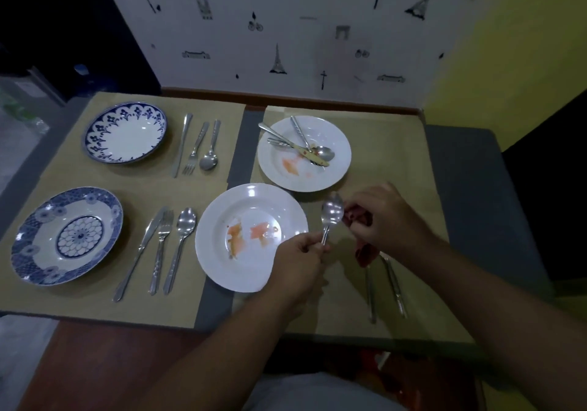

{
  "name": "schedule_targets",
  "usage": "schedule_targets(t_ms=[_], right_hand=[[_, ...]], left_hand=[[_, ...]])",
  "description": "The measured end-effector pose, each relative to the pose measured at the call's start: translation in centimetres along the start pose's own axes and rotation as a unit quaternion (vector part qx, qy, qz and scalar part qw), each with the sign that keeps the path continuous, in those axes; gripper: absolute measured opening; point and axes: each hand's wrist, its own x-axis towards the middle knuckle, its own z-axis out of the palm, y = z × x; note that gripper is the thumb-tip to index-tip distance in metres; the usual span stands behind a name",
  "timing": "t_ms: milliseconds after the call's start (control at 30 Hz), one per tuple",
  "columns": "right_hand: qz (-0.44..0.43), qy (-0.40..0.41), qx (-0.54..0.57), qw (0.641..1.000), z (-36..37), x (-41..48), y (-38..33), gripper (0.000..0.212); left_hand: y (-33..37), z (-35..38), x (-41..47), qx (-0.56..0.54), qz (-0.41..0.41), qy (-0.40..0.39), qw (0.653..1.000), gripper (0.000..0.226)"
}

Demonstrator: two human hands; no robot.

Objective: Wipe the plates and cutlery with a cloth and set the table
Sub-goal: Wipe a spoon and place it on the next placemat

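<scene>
Dim light. Left hand (298,252) pinches the handle of a shiny steel spoon (332,212), bowl up and facing the camera. Right hand (387,220) is clenched round a dark red cloth (362,255), bunched against the right edge of the spoon bowl; a tail of cloth hangs below the hand. Spoon and cloth are held above the tan paper placemat (397,156), between the two white plates and the right forearm.

Near round white plate (208,252), just left of the left hand: orange sauce smears in the well, no cutlery. Far round white plate (341,163): orange smears plus a dirty steel knife, fork and spoon (324,153) lying crossed in it.

Left side, set places on another tan placemat (63,169): far blue-and-white floral-rim plate (125,132) with a steel knife (182,145), fork (195,148) and spoon (209,153) in a row to its right. Near blue-and-white patterned plate (66,236) with a knife (139,252), fork (160,248) and spoon (179,245) to its right.

Two more steel cutlery pieces (395,286) lie on the right placemat under the right wrist; type not clear. Grey counter (470,188) shows round the mats. White wallpaper (278,61) behind has black tower and bicycle drawings.
</scene>
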Motion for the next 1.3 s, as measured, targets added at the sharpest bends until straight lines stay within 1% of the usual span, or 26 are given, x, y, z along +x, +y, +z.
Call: schedule_targets(t_ms=[133,233,367,467,700,900,1033,1067,1100,1167,1200,1267,1300], right_hand=[[0.075,0.011,-0.009,0.997,-1.7,-4.2,3.3,0.025],[0.092,0.013,-0.012,0.996,-2.6,-6.9,5.2,0.024],[0.137,0.003,0.002,0.991,-3.0,-9.9,7.5,0.021],[0.17,-0.011,0.009,0.985,-3.3,-11.4,8.7,0.02],[0.186,-0.036,0.031,0.981,-3.9,-12.7,10.2,0.018],[0.164,-0.036,0.037,0.985,-3.4,-12.3,11.3,0.016],[0.158,-0.038,0.04,0.986,-2.9,-11.8,11.7,0.016],[0.157,-0.038,0.043,0.986,-2.8,-11.7,11.7,0.016],[0.154,-0.038,0.044,0.986,-2.6,-11.7,11.8,0.016],[0.148,-0.041,0.047,0.987,-2.4,-11.5,11.8,0.015],[0.144,-0.043,0.047,0.988,-2.3,-11.5,11.8,0.014],[0.138,-0.047,0.043,0.988,-2.3,-11.3,11.7,0.013],[0.14,-0.048,0.041,0.988,-2.2,-11.2,11.7,0.012]], left_hand=[[-0.7,4.9,0.6,0.016,-0.018,-0.023,0.999,0.014],[-1.4,8.4,0.7,0.024,-0.038,-0.034,0.998,0.014],[-2.8,12.5,1.8,0.106,-0.007,-0.005,0.994,0.013],[-3.5,15.0,2.8,0.191,0.019,-0.005,0.981,0.011],[-4.0,18.6,4.6,0.291,0.044,-0.008,0.956,0.013],[-4.8,19.4,5.6,0.353,0.073,-0.006,0.933,0.012],[-4.8,18.8,5.2,0.385,0.136,0.009,0.913,0.01],[-4.8,18.5,4.7,0.395,0.166,0.012,0.903,0.009],[-5.0,18.1,4.3,0.416,0.203,0.017,0.886,0.011],[-5.8,17.3,3.4,0.486,0.277,0.026,0.829,0.03],[-6.4,16.9,3.1,0.524,0.297,0.029,0.798,0.041],[-7.6,16.2,3.3,0.602,0.306,0.033,0.737,0.062],[-8.0,15.9,3.6,0.636,0.309,0.024,0.707,0.068]])
